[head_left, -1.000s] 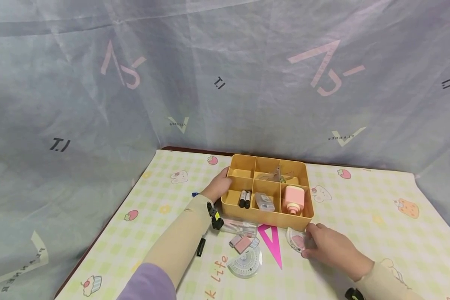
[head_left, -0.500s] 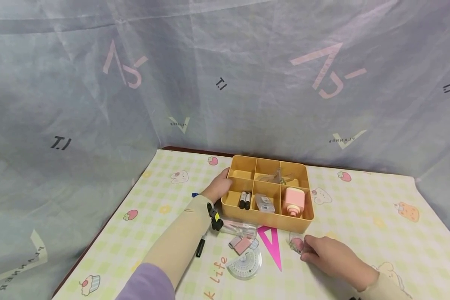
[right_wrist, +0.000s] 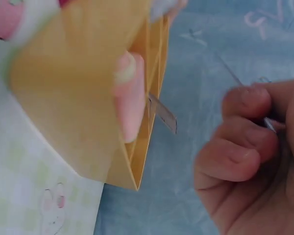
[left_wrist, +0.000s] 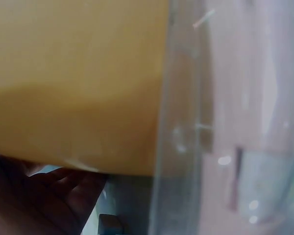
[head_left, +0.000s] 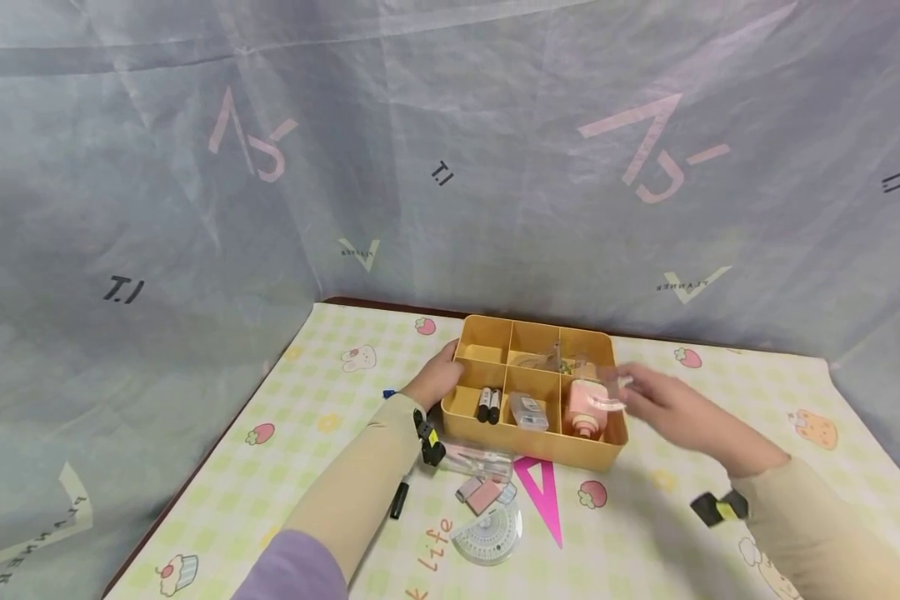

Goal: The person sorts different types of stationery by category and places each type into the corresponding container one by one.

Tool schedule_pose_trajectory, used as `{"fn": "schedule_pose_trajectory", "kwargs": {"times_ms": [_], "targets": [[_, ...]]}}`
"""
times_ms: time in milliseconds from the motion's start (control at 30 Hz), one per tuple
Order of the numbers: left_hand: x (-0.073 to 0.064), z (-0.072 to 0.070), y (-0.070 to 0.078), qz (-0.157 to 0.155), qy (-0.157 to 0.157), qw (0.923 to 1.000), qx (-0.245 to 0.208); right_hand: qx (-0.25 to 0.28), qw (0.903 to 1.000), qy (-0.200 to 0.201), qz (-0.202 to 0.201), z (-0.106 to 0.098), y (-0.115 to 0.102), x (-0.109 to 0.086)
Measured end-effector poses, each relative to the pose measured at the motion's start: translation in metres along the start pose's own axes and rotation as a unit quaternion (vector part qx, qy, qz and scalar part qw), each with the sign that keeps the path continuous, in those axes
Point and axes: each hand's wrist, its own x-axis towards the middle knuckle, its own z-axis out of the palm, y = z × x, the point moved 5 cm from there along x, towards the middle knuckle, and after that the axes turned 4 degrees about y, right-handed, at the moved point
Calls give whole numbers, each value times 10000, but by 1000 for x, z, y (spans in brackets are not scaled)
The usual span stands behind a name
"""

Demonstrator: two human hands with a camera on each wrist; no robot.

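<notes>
One clear half-round plastic protractor [head_left: 489, 540] with dark scale marks lies flat toward the near edge of the tabletop [head_left: 622, 558]. Just beyond it sit a pink block eraser [head_left: 484, 497] and a bright magenta triangular set square [head_left: 544, 500], its narrow tip pointing to the near edge; a black-capped marker [head_left: 399, 501] lies to the left. Farther in, a transparent case of pens [head_left: 480, 463] lies against the front of the mustard-yellow plastic tray [head_left: 532, 447], which stands near the tabletop's far edge.

The tray is glossy, round-cornered and divided into six compartments. Its front row holds two black-and-white cylinders [head_left: 489, 405] at left, a small clear box [head_left: 528, 412] in the middle and a pink bottle with a cream neck [head_left: 587, 408] at right. Over this right compartment, the right hand [head_left: 667, 410] pinches a thin, colourless, see-through plastic piece [head_left: 612, 403] with a curved, pale-glinting edge; blur hides any markings. The right wrist view shows it edge-on, as a fine line. The left hand [head_left: 437, 374] grips the tray's left wall, thumb at the rim. Clear plastic pieces [head_left: 547, 358] lean in the back middle compartment. Behind rises a grey-blue printed cloth [head_left: 495, 233].
</notes>
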Motion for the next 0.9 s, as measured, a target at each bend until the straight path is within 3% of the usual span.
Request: {"fn": "schedule_pose_trajectory", "kwargs": {"times_ms": [167,433,667,900], "targets": [[-2,0,-2,-74,-19,10000,-32,-135,9968,479,626,-9,11,41],[-4,-2,1,-43,22,10000,-34,-815,9881,925,923,-3,27,93],[-5,-1,3,-116,-68,9998,-130,-1088,9834,761,1234,7,36,115],[-4,-3,4,6,-35,10000,-9,-1008,9812,636,1520,19,39,123]]}}
